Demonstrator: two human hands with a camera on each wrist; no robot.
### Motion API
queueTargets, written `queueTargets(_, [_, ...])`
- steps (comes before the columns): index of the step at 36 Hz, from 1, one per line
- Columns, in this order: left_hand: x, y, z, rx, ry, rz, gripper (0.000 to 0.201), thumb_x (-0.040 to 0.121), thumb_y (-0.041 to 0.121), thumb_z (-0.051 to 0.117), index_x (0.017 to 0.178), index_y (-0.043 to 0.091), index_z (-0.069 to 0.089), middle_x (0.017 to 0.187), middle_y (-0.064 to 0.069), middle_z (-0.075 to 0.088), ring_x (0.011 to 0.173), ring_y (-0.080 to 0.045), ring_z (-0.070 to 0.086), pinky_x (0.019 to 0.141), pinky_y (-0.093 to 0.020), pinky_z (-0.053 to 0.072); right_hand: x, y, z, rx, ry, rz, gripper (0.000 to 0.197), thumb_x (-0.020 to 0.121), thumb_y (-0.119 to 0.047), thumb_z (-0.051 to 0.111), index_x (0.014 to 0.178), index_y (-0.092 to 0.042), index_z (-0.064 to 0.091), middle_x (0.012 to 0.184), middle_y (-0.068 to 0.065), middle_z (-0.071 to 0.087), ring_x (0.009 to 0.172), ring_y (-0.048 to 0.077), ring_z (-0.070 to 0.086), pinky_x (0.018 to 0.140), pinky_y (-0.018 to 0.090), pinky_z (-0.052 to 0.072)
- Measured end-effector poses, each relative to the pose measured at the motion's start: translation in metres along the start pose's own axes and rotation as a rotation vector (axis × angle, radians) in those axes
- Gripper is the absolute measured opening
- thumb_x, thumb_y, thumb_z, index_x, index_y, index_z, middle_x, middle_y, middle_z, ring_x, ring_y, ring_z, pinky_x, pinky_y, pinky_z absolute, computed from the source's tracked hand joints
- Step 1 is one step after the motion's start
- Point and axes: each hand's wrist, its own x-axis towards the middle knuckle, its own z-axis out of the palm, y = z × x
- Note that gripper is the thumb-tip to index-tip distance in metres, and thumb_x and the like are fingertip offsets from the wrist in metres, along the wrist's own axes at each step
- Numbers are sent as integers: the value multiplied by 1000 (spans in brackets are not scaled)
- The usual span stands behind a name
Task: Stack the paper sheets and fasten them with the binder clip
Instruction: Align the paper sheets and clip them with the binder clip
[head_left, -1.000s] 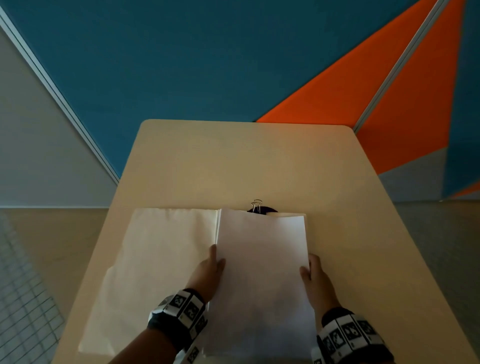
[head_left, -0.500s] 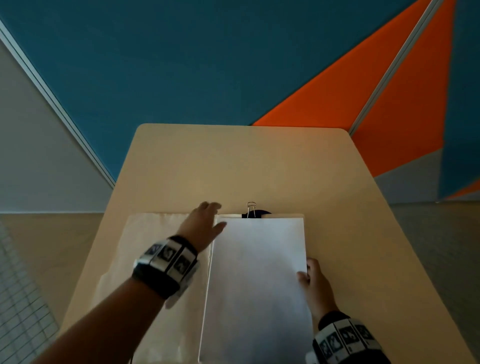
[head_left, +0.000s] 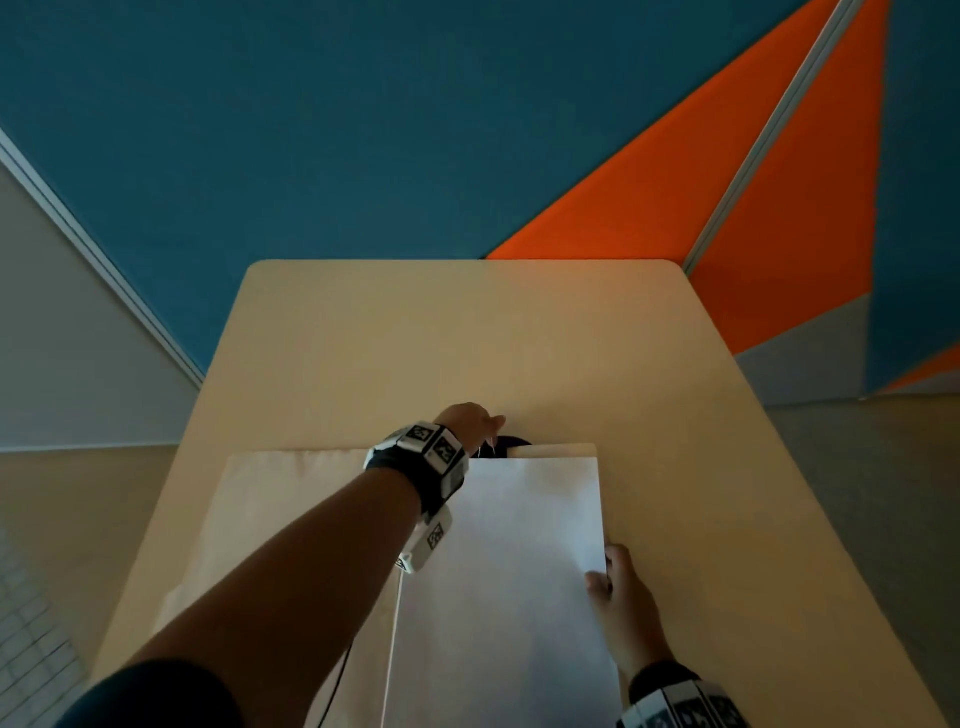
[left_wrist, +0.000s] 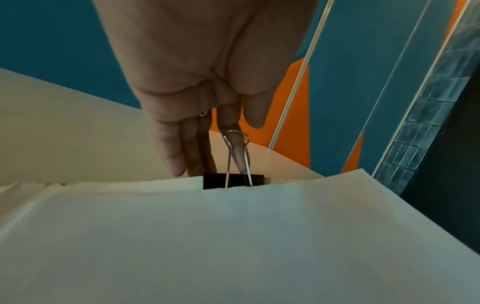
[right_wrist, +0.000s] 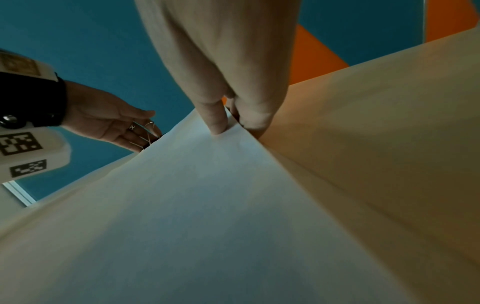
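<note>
Beige table (head_left: 519, 338), set against blue and orange wall panels (head_left: 363, 130). A white paper stack (head_left: 509, 571) lay on the near right part of the table, long edge running near to far. A second spread of paper sheets (head_left: 270, 509) lay just to its left, partly under the stack's left edge.

Black binder clip (left_wrist: 233, 181) stood at the far edge of the stack, one wire handle upright; the stack hid its lower part.

Left hand (head_left: 470, 423) reached across to the clip. Its fingers (left_wrist: 182, 156) were straight and pointed down behind the clip body, one fingertip through the wire loop. Nothing pinched; whether the fingertips touched the clip body could not be told.

Right hand (head_left: 623, 597) was at the stack's right edge, thumb (right_wrist: 215, 117) pressed on top of the sheets and fingers under the edge, pinching it.
</note>
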Motion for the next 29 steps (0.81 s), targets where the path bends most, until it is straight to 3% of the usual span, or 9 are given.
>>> queueTargets(2, [5,-4,1,12,12,-3,51,95,33,32,98,-3,68,57,-1,42,81,-23,47,80,-32,40,-1,0,0,1,3,1,42,93,-14,43,132,-3,35,133,22,51,116,32,51,78,22,30])
queueTargets(6, [4,-10,-1,-38,31,16,47,93,36,40,95,2,72,56,-2,45,73,-22,51,69,-29,38,-2,0,1,14,-7,-6,42,94,-15,43,133,-3,34,137,20,48,120,32,49,81,21,30])
queueTargets(9, [1,-16,0,-151,21,12,48,92,38,41,96,1,71,72,-10,53,83,-29,56,77,-35,41,-2,1,0,11,-14,-14,42,94,-16,43,133,-4,34,137,20,48,119,32,50,80,21,30])
queueTargets(12, [1,-24,1,-243,33,19,48,90,39,47,94,-4,69,66,-8,50,80,-22,47,76,-30,35,-3,1,-1,12,-12,-22,41,93,-15,43,132,-4,35,136,20,49,119,32,50,79,21,29])
queueTargets(16, [6,-35,3,-388,54,63,28,82,32,63,67,8,61,72,-10,59,82,-24,56,82,-36,46,-4,1,-1,27,-20,-24,40,93,-15,42,132,-4,36,133,21,51,115,31,52,79,23,31])
queueTargets(19, [5,-33,3,-524,66,37,38,77,31,69,104,7,59,102,-18,68,95,-28,63,94,-43,50,-5,4,1,33,-20,-32,39,93,-15,43,130,-5,38,134,22,50,117,32,51,80,23,31])
queueTargets(20, [7,-33,3,-518,59,21,43,77,34,68,108,7,58,101,-19,68,94,-28,63,92,-40,50,-5,5,1,45,-22,-32,39,93,-15,44,130,-5,38,136,22,49,119,32,50,82,24,31])
queueTargets(23, [10,-35,2,-415,65,13,34,80,44,61,80,11,67,72,-13,58,74,-23,54,73,-28,40,-7,7,2,88,-29,-28,40,92,-15,44,130,-5,38,137,21,47,122,32,47,85,26,32])
queueTargets(29, [17,-44,6,-486,118,32,43,77,42,65,90,2,73,60,3,58,66,-15,56,76,-28,46,-8,11,1,122,-41,-52,36,92,-14,45,126,-5,41,113,16,56,95,20,48,79,28,34])
